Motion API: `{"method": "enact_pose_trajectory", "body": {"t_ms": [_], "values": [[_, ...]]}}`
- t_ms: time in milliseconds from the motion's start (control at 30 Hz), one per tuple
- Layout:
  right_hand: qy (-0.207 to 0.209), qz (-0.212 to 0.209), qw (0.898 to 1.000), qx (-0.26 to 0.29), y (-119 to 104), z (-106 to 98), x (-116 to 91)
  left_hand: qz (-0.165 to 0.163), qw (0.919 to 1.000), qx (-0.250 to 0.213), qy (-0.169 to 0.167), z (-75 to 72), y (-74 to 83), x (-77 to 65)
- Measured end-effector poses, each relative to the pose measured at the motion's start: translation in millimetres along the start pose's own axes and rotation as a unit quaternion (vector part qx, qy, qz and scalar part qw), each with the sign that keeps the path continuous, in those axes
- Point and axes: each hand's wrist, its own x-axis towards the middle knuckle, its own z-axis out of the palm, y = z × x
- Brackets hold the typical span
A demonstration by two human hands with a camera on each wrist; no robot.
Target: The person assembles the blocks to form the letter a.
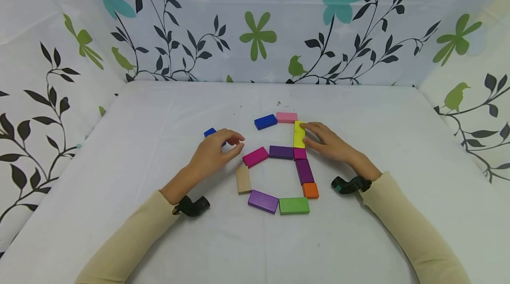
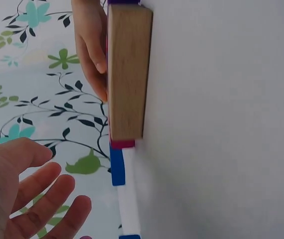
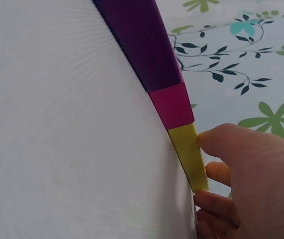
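Observation:
My right hand (image 1: 332, 143) is at the yellow block (image 1: 299, 135), its thumb at the right side and the index fingertip over the far end. In the right wrist view, the thumb and bent fingers of the right hand (image 3: 261, 174) hold the yellow block (image 3: 189, 157), whose end meets a pink block (image 3: 173, 105). My left hand (image 1: 215, 151) hovers left of the blocks, fingers loosely bent and holding nothing. Beneath it lies a blue block (image 1: 210, 132), partly hidden. Nearest its fingertips is a magenta block (image 1: 255, 157).
Connected blocks form a loop: dark purple (image 1: 281, 152), plum (image 1: 304, 171), orange (image 1: 311, 190), green (image 1: 294, 206), violet (image 1: 263, 201) and bare wood (image 1: 243, 180). Beyond are a light pink block (image 1: 287, 117) and another blue block (image 1: 265, 122). A patterned cloth (image 1: 275, 5) hangs behind the white table (image 1: 159, 111).

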Motion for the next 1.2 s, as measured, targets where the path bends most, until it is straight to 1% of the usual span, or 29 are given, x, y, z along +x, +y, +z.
{"method": "enact_pose_trajectory", "body": {"t_ms": [233,400,500,633,800,1033,1200], "values": [[-0.001,-0.001,1.0,0.005,0,1,0,-0.011,0.9995,0.017,0.026,-6.1,-17.7,1.6],[-0.002,0.0,1.0,0.006,1,1,-1,-0.035,0.9984,0.011,0.042,-12.7,-28.4,2.4],[-0.001,-0.002,1.0,0.004,1,1,0,-0.049,0.9978,0.005,0.046,-15.9,-33.5,2.5],[0.0,0.0,1.0,0.002,0,1,-1,-0.057,0.9971,0.016,0.048,-17.9,-38.9,2.5],[0.001,-0.004,1.0,0.005,0,2,0,-0.065,0.9967,0.027,0.042,-18.1,-45.1,0.8],[-0.001,0.004,1.0,0.007,0,2,1,-0.105,0.9938,0.033,0.017,-16.3,-53.3,-3.5],[0.002,-0.001,1.0,0.004,0,0,0,-0.11,0.9929,0.044,0.008,-14.8,-57.8,-3.3]]}}
